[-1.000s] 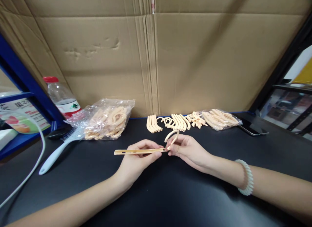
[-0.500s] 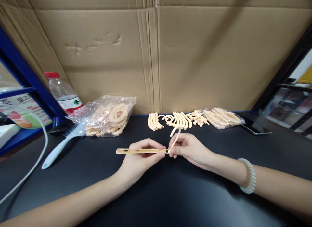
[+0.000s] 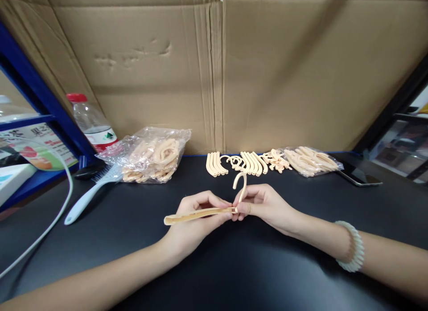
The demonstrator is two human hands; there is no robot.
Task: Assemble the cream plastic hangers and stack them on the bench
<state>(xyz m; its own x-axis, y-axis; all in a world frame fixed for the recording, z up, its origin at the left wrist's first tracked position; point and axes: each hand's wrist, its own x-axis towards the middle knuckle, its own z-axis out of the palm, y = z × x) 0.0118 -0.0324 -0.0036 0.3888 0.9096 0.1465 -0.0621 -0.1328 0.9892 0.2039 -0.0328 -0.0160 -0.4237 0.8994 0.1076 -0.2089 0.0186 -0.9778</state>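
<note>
Beige hook (image 3: pixel 240 182) now upright | both hands pinching: left bar (image 3: pixel 197 214), right hook

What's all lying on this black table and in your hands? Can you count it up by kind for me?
Clear bags of beige parts: 2, bag and bag
Loose rows of beige parts: too many to count
Hairbrush: 1
Water bottle: 1
Phone: 1
Held pieces: 2, beige bar in left hand, beige hook in right hand
Total: 7, loose parts aside
</note>
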